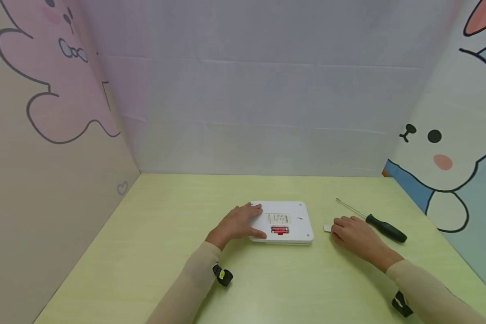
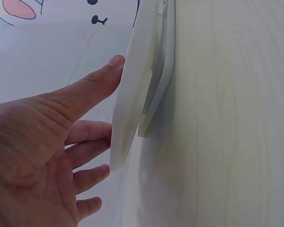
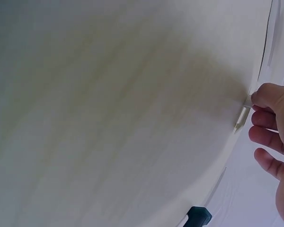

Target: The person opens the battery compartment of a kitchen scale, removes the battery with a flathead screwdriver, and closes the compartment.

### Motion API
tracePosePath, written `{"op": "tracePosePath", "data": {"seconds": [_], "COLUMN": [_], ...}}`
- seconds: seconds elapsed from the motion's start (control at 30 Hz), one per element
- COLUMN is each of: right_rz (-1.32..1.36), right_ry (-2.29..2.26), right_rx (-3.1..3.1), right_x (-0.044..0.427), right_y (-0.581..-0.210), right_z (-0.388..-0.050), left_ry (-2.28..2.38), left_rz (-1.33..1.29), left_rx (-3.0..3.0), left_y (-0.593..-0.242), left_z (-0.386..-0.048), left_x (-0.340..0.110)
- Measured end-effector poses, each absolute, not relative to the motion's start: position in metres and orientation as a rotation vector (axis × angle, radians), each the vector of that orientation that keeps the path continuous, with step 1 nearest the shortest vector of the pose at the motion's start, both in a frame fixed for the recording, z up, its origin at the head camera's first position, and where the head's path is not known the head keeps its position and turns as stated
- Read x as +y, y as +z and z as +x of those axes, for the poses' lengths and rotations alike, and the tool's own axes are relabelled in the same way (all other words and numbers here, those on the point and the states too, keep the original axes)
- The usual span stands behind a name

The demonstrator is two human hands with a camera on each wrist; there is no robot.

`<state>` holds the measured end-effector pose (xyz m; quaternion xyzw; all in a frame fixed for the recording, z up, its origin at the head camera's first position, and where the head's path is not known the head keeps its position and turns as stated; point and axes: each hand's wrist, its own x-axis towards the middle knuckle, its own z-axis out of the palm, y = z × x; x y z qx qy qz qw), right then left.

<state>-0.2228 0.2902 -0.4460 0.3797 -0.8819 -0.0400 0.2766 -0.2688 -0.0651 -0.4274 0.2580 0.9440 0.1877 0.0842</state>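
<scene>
A white flat device [image 1: 293, 220] with rounded corners, perhaps a scale, lies with its labelled face up. Red batteries [image 1: 280, 230] show in its uncovered compartment. My left hand [image 1: 243, 222] rests on its left side, thumb and fingers spread over the face; the left wrist view shows the fingertips touching the white panel [image 2: 132, 94]. Right of the device, my right hand [image 1: 354, 236] pinches a small white plastic piece [image 1: 327, 228] low over the table. The right wrist view shows this piece [image 3: 242, 117] by the thumb and fingertips, partly hidden.
A screwdriver [image 1: 386, 228] with a dark green handle lies just beyond and right of my right hand, its shaft pointing away to the left. The pale yellow table [image 1: 166, 216] meets a white back wall [image 1: 259, 112] and decorated side walls.
</scene>
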Motion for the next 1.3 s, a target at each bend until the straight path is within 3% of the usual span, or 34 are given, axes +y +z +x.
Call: {"op": "tracePosePath", "data": {"seconds": [0.2, 0.7, 1.3], "right_rz": [0.907, 0.212, 0.096], "right_ry": [-0.009, 0.313, 0.597], "right_rx": [-2.429, -2.698, -2.886], "right_x": [0.300, 0.378, 0.399], "right_y": [-0.443, -0.443, -0.450], "right_z": [-0.221, -0.219, -0.218], "left_ry": [0.549, 0.545, 0.549], "left_rz": [0.768, 0.773, 0.779], "left_rx": [2.813, 2.816, 2.812], "left_y": [-0.427, -0.429, -0.426], "left_z": [-0.268, -0.269, -0.268], "left_x": [-0.065, -0.065, -0.066]}}
